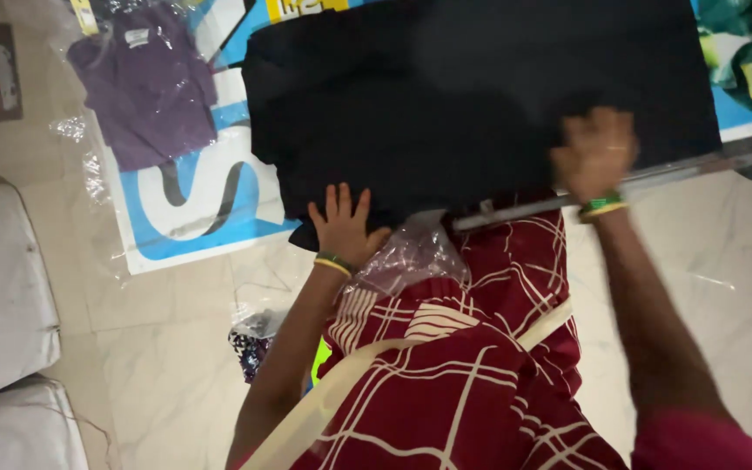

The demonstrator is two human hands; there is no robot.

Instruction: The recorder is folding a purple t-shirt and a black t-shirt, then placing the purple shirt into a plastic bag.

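The black cloth (pixel 480 96) lies flat on the floor banner (pixel 184 218). Left hand (pixel 344 228) presses its near edge, fingers spread; right hand (pixel 596 155) is blurred, grip indeterminate. Risk: uneven pressure may bunch the cloth.

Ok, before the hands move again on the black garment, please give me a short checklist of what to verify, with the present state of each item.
1. Left hand lies flat on the near edge of the black garment: ok.
2. Right hand has a hold on the garment: cannot tell, it is blurred.
3. Garment lies spread on the printed sheet: ok.
4. Near left corner is smooth: not ok, it looks bunched.
5. Clear plastic bag is away from the garment: not ok, it touches the near edge.
6. Bagged purple garment lies apart: ok.
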